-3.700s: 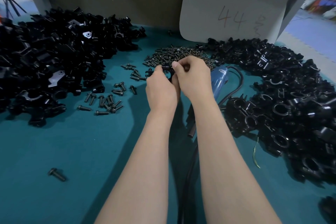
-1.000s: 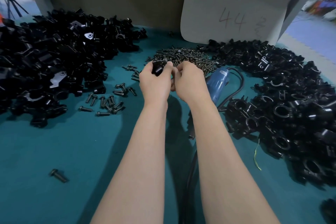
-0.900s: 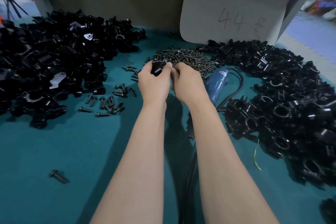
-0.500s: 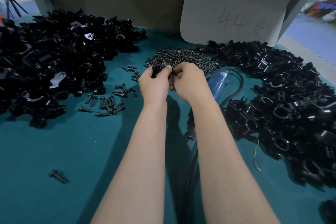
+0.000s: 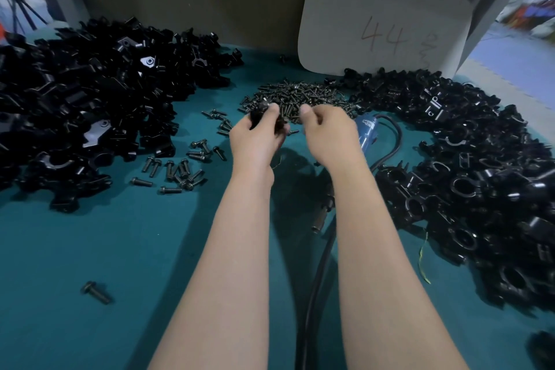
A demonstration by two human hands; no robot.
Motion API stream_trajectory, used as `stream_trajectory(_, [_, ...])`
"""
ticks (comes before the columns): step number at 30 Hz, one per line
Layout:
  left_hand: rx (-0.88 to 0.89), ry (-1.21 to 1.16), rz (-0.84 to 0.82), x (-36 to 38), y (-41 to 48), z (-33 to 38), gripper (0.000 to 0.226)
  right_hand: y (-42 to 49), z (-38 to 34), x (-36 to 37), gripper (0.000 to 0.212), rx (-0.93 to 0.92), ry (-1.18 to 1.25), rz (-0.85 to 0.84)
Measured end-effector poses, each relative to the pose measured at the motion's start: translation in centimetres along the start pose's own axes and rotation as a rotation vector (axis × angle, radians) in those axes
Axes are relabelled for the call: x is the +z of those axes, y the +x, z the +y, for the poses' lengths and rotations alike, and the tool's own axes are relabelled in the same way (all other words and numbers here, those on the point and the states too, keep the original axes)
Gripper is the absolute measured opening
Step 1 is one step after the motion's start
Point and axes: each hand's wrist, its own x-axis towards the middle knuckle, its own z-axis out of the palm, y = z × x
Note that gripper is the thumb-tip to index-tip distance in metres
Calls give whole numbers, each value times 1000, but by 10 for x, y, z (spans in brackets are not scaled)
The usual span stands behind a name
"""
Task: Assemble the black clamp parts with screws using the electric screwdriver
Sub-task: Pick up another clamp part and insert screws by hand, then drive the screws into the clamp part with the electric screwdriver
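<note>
My left hand (image 5: pixel 256 137) grips a black clamp part (image 5: pixel 260 112) above the teal mat, in front of the screw pile (image 5: pixel 300 97). My right hand (image 5: pixel 326 134) hovers just right of it, fingers curled with the thumb up; whether it pinches a screw I cannot see. The blue electric screwdriver (image 5: pixel 367 132) lies on the mat under and right of my right hand, its black cable (image 5: pixel 315 279) running toward me between my forearms.
A big heap of black clamp parts (image 5: pixel 90 105) fills the left side, another heap (image 5: pixel 474 177) the right. Loose screws (image 5: pixel 180 168) lie scattered left of my hands, one single screw (image 5: pixel 96 291) near the front left. A grey card marked 44 (image 5: pixel 381 30) leans on the back wall.
My hands were pressed together on the clamp part; now they have separated, the right hand pulled a little to the right while the left keeps the part.
</note>
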Motion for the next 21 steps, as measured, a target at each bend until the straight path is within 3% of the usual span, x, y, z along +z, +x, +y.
stream_trajectory(2, [-95, -161, 7, -2, 2, 3, 14, 5, 10, -8, 37, 125, -108, 97])
stream_trajectory(5, [-227, -320, 0, -7, 4, 5, 21, 5, 21, -13, 60, 303, -292, 41])
stream_trajectory(14, [-352, -471, -23, -12, 3, 9, 20, 7, 36, -18, 76, 444, -287, -47])
stream_trajectory(17, [-357, -467, -24, -12, 3, 9, 19, 10, 38, -17, 68, 460, -276, -32])
stream_trajectory(21, [-346, -418, -30, -12, 6, 7, 18, 10, 44, -19, 38, 400, -116, 55])
